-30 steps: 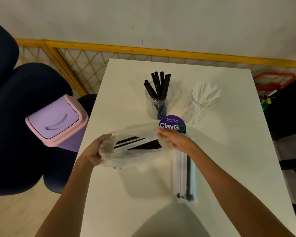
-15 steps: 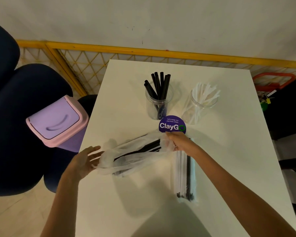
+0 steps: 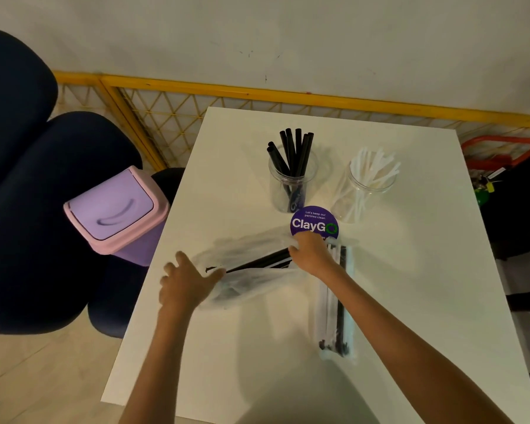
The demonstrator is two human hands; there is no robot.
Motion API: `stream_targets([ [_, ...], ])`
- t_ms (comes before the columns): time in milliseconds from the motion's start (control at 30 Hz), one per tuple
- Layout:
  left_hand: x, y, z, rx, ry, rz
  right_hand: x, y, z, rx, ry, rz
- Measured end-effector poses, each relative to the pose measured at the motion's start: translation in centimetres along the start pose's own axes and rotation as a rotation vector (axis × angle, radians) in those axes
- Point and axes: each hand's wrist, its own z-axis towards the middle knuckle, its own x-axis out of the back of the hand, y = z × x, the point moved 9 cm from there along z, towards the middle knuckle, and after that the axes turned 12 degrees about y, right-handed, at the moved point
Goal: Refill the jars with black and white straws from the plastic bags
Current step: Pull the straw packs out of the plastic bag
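Here the right hand (image 3: pixel 311 255) lies just on the near side of the round purple ClayGo sticker (image 3: pixel 314 224), touching its edge. Its fingers are curled round one end of a clear plastic bag (image 3: pixel 251 249) and grip it. The bag stretches away to the left of the sticker and is raised a little off the desk (image 3: pixel 410 286). It is too blurred to tell its folds, though dark bagged straws (image 3: pixel 257 263) show through it as a slanting line. At the bag's far end, well left of the sticker, the left hand (image 3: pixel 187 283) is wide, fingers spread and straight, with the thumb against the plastic.

A second bag (image 3: pixel 337 301) of black and white straws lies flat on the desk. It runs from under the right hand, just beside the sticker, toward the person.

Just beyond the sticker stand two clear jars. The left jar (image 3: pixel 291 191) holds upright black straws (image 3: pixel 294 151); the right jar (image 3: pixel 364 191) holds white straws (image 3: pixel 374 166) that fan outward.

Far to the left of the sticker, off the desk's edge, a lilac bin (image 3: pixel 117 209) with a pink rim sits by a dark blue chair (image 3: pixel 43 209). Well beyond the sticker, past the jars, a yellow railing (image 3: pixel 257 93) runs along the wall.
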Motion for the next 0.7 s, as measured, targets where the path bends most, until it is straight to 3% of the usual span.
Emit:
stream_targets([
  [67, -2.1, -1.1, -0.7, 0.042, -0.019, 0.047, -0.2, 1.1, 0.1, -0.09, -0.017, 0.08],
  [133, -2.8, -2.0, -1.1, 0.046, 0.018, 0.084, -0.5, 2.7, 0.3, -0.283, -0.03, 0.306],
  [233, -3.7, -2.4, -0.9, -0.022, 0.04, 0.032, -2.4, 4.5, -1.0, -0.775, -0.138, 0.94],
  [300, -4.7, -2.4, -0.5, -0.078, -0.053, -0.136, -2.9, 5.3, -1.3, -0.952, -0.132, 1.166],
  [367, -5.5, -2.5, -0.7, 0.014, -0.225, -0.586, -3.0, 5.9, -1.2, -1.012, -0.098, 1.209],
  [433, -6.3, -2.3, -1.1, 0.193, -0.418, -1.126, -2.8, 6.3, -1.1, -1.005, -0.057, 1.197],
  [500, -6.6, -2.1, -0.9, 0.331, -0.52, -1.455, -2.5, 6.6, -0.6, -0.905, -0.03, 1.098],
  [600, -6.7, -1.8, 0.6, 0.447, -0.534, -1.732, -0.7, 5.5, 0.2, -0.526, -0.001, 0.728],
  [700, -6.8, -1.8, 2.0, 0.599, -0.471, -1.897, -0.8, 4.0, -0.5, -0.296, -0.13, 0.625],
])
